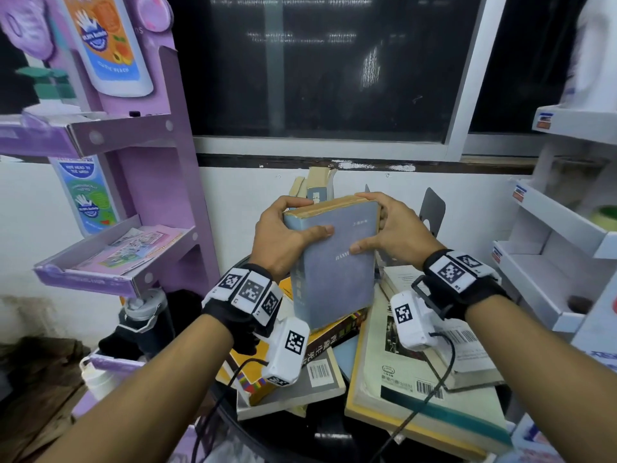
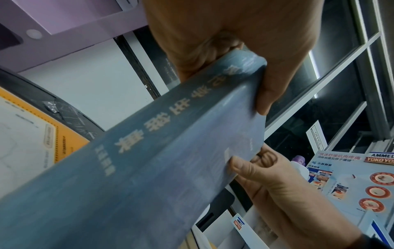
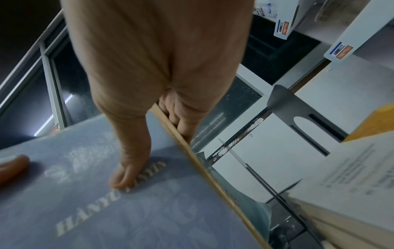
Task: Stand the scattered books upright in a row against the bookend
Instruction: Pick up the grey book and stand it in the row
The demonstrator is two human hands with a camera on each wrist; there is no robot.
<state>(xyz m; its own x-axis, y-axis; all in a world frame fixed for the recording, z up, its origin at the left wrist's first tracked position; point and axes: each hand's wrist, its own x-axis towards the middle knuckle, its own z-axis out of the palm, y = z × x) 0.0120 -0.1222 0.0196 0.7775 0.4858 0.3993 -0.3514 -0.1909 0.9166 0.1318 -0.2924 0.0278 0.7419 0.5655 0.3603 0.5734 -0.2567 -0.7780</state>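
Both forearms reach forward and meet at chest height. Left hand grips the spine side of the thick blue-grey hardback book, thumb flat across the cover, fingers curled behind. Right hand clasps the opposite, page edge the same way. Held between them, the book hangs tilted above a heap of scattered books; the grey metal bookend stands just behind the right hand.

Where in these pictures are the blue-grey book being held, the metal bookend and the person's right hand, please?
blue-grey book (image 1: pixel 334 262): head view, middle of front cover.
metal bookend (image 3: pixel 298 111): right wrist view, upright plate above the cut-out.
right hand (image 1: pixel 397 228): head view, back of the hand.
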